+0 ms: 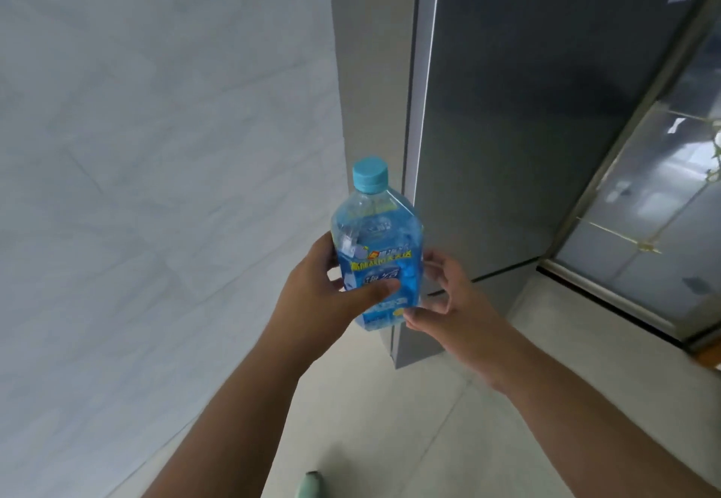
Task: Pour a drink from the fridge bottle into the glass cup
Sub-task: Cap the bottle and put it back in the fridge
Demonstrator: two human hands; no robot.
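Hands (390,302) around bottle (376,248) (seemingly capped)

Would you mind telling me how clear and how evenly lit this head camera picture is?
Head view: soft, even daylight; wide-angle bending tilts the fridge door and wall; the bottle label is slightly blurred, its print unreadable; the glass door at right carries pale reflections; the left hand and right hand look sharp enough.

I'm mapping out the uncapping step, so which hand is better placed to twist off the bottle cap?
Right, probably. The left hand is wrapped around the bottle at its label, bearing it upright. The right hand only rests loosely at the lower side, so it looks freer to reach the cap.
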